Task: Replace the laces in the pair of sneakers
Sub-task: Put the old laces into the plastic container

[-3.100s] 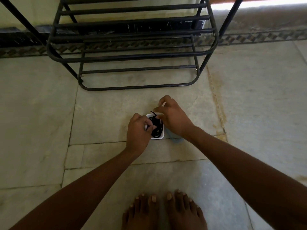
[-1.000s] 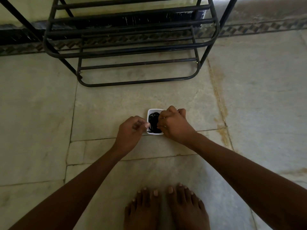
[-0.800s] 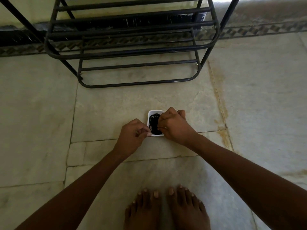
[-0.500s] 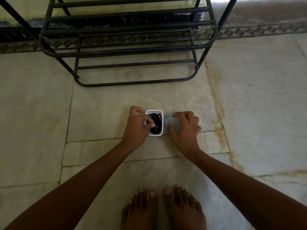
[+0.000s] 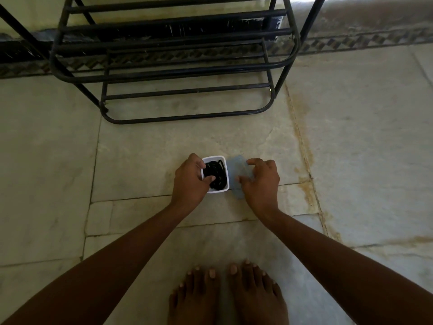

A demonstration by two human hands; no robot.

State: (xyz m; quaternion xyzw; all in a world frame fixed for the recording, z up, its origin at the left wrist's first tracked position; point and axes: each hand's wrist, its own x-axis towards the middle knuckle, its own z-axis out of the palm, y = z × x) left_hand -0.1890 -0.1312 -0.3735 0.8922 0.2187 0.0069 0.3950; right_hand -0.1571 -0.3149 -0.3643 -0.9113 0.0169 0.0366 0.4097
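Note:
A small white box [image 5: 225,161] stands on the stone floor, with coiled black laces [image 5: 218,173] inside it. My left hand [image 5: 189,181] grips the box's left wall, thumb over the rim and touching the laces. Just right of the box lies its translucent pale-blue lid [image 5: 240,171]. My right hand [image 5: 260,181] curls its fingers round that lid and covers its right part. No sneakers are in view.
A black metal shoe rack [image 5: 178,66] stands beyond the box, against the wall. My bare feet [image 5: 227,294] are on the floor close below the hands. Pale stone floor [image 5: 363,148] spreads to both sides.
My right hand left the box and moved right onto the blue lid beside it. My left hand shifted onto the box's left wall, thumb in the laces.

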